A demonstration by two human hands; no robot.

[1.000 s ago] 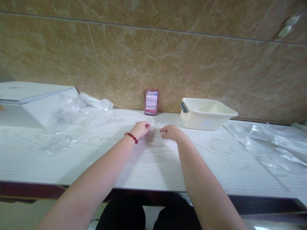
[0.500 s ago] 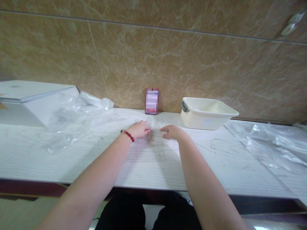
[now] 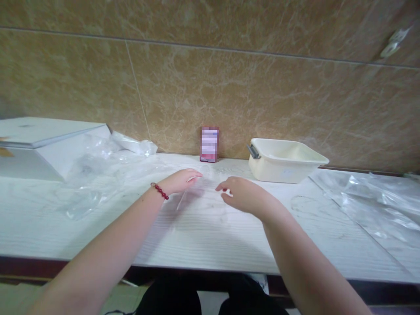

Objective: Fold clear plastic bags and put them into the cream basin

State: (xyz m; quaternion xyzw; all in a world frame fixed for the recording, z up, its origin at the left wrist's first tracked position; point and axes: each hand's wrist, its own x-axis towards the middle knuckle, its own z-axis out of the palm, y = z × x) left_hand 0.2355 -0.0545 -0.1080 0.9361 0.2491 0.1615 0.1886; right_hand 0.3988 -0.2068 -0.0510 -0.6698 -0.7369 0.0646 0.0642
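Observation:
Over the middle of the table, my left hand (image 3: 182, 180), below a red bead bracelet (image 3: 160, 191), has its thumb and fingers closed on a clear plastic bag (image 3: 181, 200). Only a pale edge and faint glints of the bag show against the white surface. My right hand (image 3: 241, 193) hovers a short way to the right. Its fingers are curved, with a gap between thumb and forefinger, and I see nothing held there. Behind both hands, a phone (image 3: 209, 145) with a blurred screen leans upright against the wall.
A cream plastic bin (image 3: 282, 170) with a grey handle stands by the wall at right. Crumpled clear plastic (image 3: 377, 205) covers the far right. On the left, more clear plastic (image 3: 88, 183) lies before a white box (image 3: 29, 159). The white table's (image 3: 210, 249) front edge runs below.
My left hand has moved left and its fingers have come together, with the bag's edge now showing beneath. My right hand has come slightly nearer to me. The view has tilted up a little.

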